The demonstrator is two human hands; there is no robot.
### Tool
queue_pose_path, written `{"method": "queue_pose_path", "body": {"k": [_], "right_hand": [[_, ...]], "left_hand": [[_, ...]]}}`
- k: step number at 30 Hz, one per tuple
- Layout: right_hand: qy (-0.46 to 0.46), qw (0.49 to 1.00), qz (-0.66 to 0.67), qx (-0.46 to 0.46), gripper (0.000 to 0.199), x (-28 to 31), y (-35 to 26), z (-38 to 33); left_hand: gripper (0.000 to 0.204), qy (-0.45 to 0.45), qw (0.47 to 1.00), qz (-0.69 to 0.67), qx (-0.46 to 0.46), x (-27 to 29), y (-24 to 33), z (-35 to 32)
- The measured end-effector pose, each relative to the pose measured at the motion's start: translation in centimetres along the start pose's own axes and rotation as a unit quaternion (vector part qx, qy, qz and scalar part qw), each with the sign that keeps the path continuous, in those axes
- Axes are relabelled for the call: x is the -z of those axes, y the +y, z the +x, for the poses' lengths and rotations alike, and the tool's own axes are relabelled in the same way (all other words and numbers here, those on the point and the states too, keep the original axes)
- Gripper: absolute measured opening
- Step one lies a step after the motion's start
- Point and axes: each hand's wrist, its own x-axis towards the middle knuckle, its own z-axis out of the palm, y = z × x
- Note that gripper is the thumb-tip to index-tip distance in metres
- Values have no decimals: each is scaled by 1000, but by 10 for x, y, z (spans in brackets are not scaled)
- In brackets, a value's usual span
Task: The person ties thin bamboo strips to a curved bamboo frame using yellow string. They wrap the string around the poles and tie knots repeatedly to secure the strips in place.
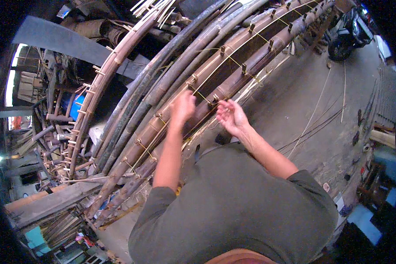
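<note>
Two long bamboo poles run side by side from the lower left to the upper right, the left pole [207, 72] and the right pole [233, 83]. Short pegs [244, 68] stick out of both, and thin yellow-green strips [237, 61] cross the gap between them. Over the left pole, my left hand [183, 105] is closed beside a peg; what its fingers hold is hidden. At a peg on the right pole, my right hand [232, 116] has its palm turned up and its fingers curled, pinching a thin strip end.
Several more bamboo poles [163, 88] lie along the left, one curved pole [92, 94] bearing a row of pale pegs. A wooden beam [53, 200] lies at the lower left. Thin rods [317, 116] rest on the floor [295, 92] to the right. A motorcycle [345, 39] stands far right.
</note>
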Motion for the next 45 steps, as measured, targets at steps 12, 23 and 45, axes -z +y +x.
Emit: {"method": "queue_pose_path", "body": {"k": [12,23,45], "right_hand": [[-108,178,-923,324,70,-185,-14,101],[-400,123,-817,396,33,-66,-30,13],[-400,560,-688,232,52,18,-22,8]], "left_hand": [[34,281,950,117,-74,-65,-13,18],[40,141,988,-26,64,-39,35,5],[36,265,954,85,-114,-36,-73,169]]}}
